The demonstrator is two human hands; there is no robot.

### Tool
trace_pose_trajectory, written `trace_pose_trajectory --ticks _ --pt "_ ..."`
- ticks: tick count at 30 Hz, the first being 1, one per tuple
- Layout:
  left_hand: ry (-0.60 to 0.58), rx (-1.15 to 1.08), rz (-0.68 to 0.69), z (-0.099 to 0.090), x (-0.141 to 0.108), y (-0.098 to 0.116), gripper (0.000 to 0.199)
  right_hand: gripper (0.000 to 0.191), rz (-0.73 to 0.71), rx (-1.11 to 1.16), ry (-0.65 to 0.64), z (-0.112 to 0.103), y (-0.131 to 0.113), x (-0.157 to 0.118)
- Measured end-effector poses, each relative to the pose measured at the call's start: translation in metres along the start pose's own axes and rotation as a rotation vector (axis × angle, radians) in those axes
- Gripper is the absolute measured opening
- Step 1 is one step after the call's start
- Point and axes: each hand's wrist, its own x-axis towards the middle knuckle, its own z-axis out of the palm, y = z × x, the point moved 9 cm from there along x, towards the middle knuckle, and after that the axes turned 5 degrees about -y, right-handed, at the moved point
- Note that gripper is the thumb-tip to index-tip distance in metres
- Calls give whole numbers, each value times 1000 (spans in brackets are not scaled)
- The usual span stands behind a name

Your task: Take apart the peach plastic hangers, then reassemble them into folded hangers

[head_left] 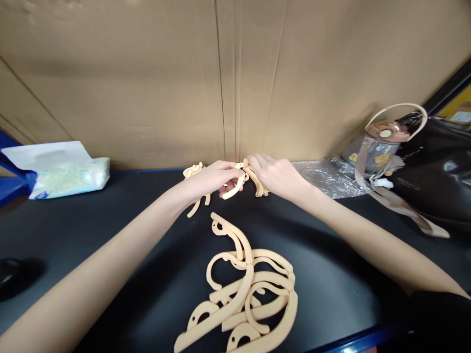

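Observation:
My left hand (pixel 220 177) reaches to the far side of the table, its fingers closed on a curved beige hanger piece (pixel 235 187). Right beside it, my right hand (pixel 271 172) has its fingers bent down over a bundle of beige plastic hanger parts (pixel 257 182). Where those fingertips meet the parts is partly hidden. More beige pieces (pixel 194 170) lie behind and below my left wrist. Nearer to me, a loose pile of beige folding clothes hangers (pixel 250 274) overlaps on the black tabletop, with curved hooks and jointed arms showing.
At the left stand a soft packet (pixel 71 179) with white paper on it and a dark rounded object (pixel 11 274). Crumpled clear plastic (pixel 324 176), a strapped bottle (pixel 380 147) and a black bag (pixel 434 171) are at the right. A cardboard wall (pixel 165 88) closes the back.

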Motion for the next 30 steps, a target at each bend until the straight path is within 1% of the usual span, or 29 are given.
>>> trace_pose_trajectory --ticks 3,5,7,9,10,11,12,14,15,17,19,20,22,24,27,29,30 --pt "48 60 -12 2 2 0 23 32 31 14 -39 9 -1 3" --pt "107 110 -16 5 1 1 22 27 74 43 -64 15 8 6" --pt "154 171 -19 9 -3 3 20 26 147 81 -74 17 29 8" --pt "168 224 -30 11 -11 2 21 28 245 126 -68 16 60 7" --pt "173 245 -37 9 -15 0 22 29 292 152 -63 15 77 6" --pt "180 260 -44 3 -19 -2 22 31 325 184 -66 16 92 4" --pt "208 274 -49 -8 -22 -5 23 35 346 216 -66 16 103 2" --pt "292 316 -58 -37 -28 -14 26 36 383 258 -68 21 118 -1" --pt "347 338 -71 -55 -30 -20 26 35 392 272 -72 24 120 -2" --pt "442 369 -116 -85 -32 -35 22 33 402 290 -86 33 117 -1" --pt "515 385 -158 -107 -32 -50 22 35 408 295 -101 40 110 2" --pt "533 394 -176 -113 -31 -58 24 36 415 291 -104 43 107 3" --pt "548 424 -212 -118 -31 -70 27 37 432 272 -104 47 103 5" --pt "559 483 -245 -119 -33 -77 31 37 445 247 -101 48 100 5" --pt "593 604 -253 -116 -40 -75 45 33 462 203 -108 51 95 4" --pt "597 676 -222 -111 -46 -71 58 31 472 175 -115 53 93 4" --pt "580 707 -197 -107 -48 -69 64 31 476 163 -117 55 92 4"
